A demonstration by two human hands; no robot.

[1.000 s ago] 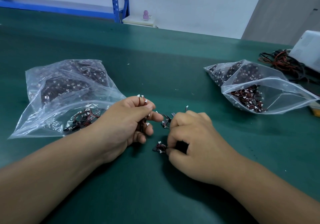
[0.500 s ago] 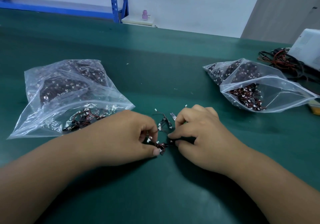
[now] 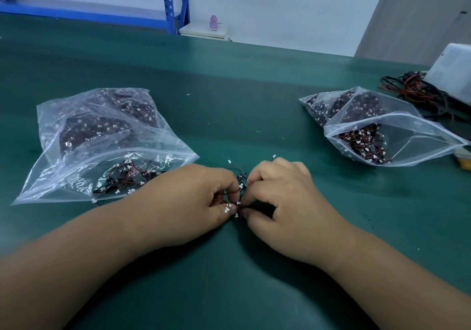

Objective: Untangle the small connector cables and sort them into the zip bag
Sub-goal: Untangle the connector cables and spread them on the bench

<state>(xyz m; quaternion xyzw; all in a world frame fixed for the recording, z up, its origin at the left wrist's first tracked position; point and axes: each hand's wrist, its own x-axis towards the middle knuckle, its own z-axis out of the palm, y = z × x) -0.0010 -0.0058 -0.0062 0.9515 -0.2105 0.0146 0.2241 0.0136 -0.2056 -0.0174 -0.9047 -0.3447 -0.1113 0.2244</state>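
Right now my hands meet low in the middle of the frame on the green table (image 3: 229, 87). My left hand (image 3: 193, 202) pinches one side of a small tangle of connector cables (image 3: 239, 197), red and black wires with white plugs, between thumb and curled fingers. My right hand (image 3: 288, 202) pinches the other side, its fingertips nearly touching the left ones. How many cables are in the knot I cannot tell, as my fingers cover most of it. At the left of the frame lies a clear zip bag (image 3: 102, 138) with cables inside. At the right a second zip bag (image 3: 382, 130) gapes open, also holding cables. Behind it, at the far right edge, loose wires (image 3: 418, 92) lie beside a white box (image 3: 453, 69).
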